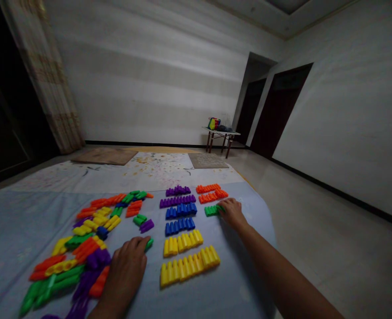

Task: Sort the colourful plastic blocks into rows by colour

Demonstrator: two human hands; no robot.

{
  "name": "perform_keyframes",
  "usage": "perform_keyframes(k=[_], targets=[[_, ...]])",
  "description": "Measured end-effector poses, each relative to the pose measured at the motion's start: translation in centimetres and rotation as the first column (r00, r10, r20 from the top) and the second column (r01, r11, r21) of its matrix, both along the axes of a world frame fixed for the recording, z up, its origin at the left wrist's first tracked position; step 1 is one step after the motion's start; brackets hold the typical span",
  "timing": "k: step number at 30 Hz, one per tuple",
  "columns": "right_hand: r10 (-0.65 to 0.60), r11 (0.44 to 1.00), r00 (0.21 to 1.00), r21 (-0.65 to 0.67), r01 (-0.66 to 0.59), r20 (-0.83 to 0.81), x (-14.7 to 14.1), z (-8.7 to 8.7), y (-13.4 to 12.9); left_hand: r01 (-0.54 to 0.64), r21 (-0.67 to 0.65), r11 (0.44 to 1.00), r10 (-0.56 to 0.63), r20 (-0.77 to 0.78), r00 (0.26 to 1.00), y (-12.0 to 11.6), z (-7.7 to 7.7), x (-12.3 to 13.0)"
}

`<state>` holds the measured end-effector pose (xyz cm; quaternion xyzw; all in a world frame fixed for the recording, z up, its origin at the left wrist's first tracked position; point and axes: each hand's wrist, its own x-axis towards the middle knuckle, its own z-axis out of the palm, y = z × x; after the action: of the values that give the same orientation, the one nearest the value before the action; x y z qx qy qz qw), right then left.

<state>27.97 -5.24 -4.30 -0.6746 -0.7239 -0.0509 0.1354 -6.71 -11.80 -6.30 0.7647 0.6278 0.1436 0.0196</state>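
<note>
My right hand is closed at the right end of a short row of green plastic pieces, its fingers on a green piece there. Above that row lie two rows of orange pieces. My left hand has its fingers closed around a green piece, whose end sticks out past the fingertips. Between the hands run rows of purple pieces, blue pieces and yellow pieces. A mixed heap of coloured pieces spreads beside and beyond my left hand.
The pieces lie on a light blue cloth over a table. Two flat boards rest at its far side. Farther back, a small table with a colourful bag stands by the wall. Tiled floor lies to the right.
</note>
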Motion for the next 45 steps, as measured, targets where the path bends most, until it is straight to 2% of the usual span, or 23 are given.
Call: perform_keyframes(k=[3,6,9,12,15,17,20,23,25,28,32,34,37,39,41,43,45], targets=[[0.010,1.000,1.000,-0.002,-0.010,-0.010,0.1,0.4,0.1,0.002,0.008,1.000,-0.002,0.011,1.000,0.0,-0.1,-0.1],[0.053,0.995,0.994,0.089,-0.044,-0.097,-1.2,1.3,-0.5,-0.001,0.041,0.999,-0.003,0.111,0.994,-0.1,0.1,-0.1],[0.269,0.953,0.933,0.207,-0.222,-0.237,-4.5,2.7,-2.1,-0.047,0.059,0.997,0.025,0.326,0.945,-0.5,0.8,0.3],[0.516,0.856,0.787,0.238,-0.459,-0.337,-8.8,3.9,-4.1,-0.074,-0.044,0.996,0.086,0.580,0.810,-1.0,1.6,1.0],[0.607,0.788,0.689,0.191,-0.585,-0.397,-12.5,4.2,-5.8,-0.023,-0.129,0.991,0.115,0.772,0.625,-1.4,2.0,1.7],[0.609,0.781,0.682,0.155,-0.605,-0.406,-14.3,3.9,-6.3,0.026,-0.162,0.987,0.127,0.858,0.498,-1.6,2.0,2.1],[0.581,0.805,0.714,0.147,-0.575,-0.389,-16.0,3.1,-6.5,0.101,-0.194,0.976,0.150,0.929,0.337,-1.4,1.8,2.5],[0.558,0.827,0.743,0.167,-0.537,-0.371,-17.0,2.5,-6.3,0.111,-0.196,0.974,0.163,0.954,0.252,-1.0,1.3,2.4],[0.553,0.830,0.751,0.164,-0.533,-0.362,-17.3,2.5,-6.2,0.102,-0.182,0.978,0.153,0.958,0.244,-0.7,1.0,2.2],[0.549,0.831,0.753,0.145,-0.537,-0.363,-17.3,2.6,-6.4,0.122,-0.161,0.979,0.122,0.953,0.278,-0.7,0.7,2.2],[0.561,0.821,0.748,0.123,-0.557,-0.355,-15.6,3.0,-6.2,0.125,-0.120,0.985,0.063,0.920,0.387,-1.4,0.7,2.6],[0.531,0.844,0.784,0.120,-0.522,-0.323,-13.7,3.4,-5.3,0.102,-0.095,0.990,0.040,0.895,0.444,-1.7,0.7,2.7],[0.360,0.933,0.895,0.084,-0.350,-0.263,-9.5,3.9,-2.9,0.073,-0.109,0.991,0.056,0.857,0.512,-1.6,0.8,2.4],[0.185,0.982,0.964,-0.011,-0.190,-0.189,-6.5,4.1,-1.1,0.050,-0.115,0.992,0.072,0.851,0.521,-1.4,0.8,2.2],[0.023,0.992,0.996,-0.126,-0.034,-0.085,-4.1,4.3,0.4,0.034,-0.113,0.993,0.079,0.850,0.521,-1.3,0.8,2.0],[-0.029,0.980,0.999,-0.197,0.031,0.014,-2.4,4.2,1.4,0.026,-0.105,0.994,0.076,0.845,0.530,-1.2,0.6,1.9],[-0.026,0.973,0.998,-0.229,0.039,0.062,-1.6,4.0,2.0,0.024,-0.095,0.995,0.068,0.839,0.540,-1.2,0.4,1.9]])
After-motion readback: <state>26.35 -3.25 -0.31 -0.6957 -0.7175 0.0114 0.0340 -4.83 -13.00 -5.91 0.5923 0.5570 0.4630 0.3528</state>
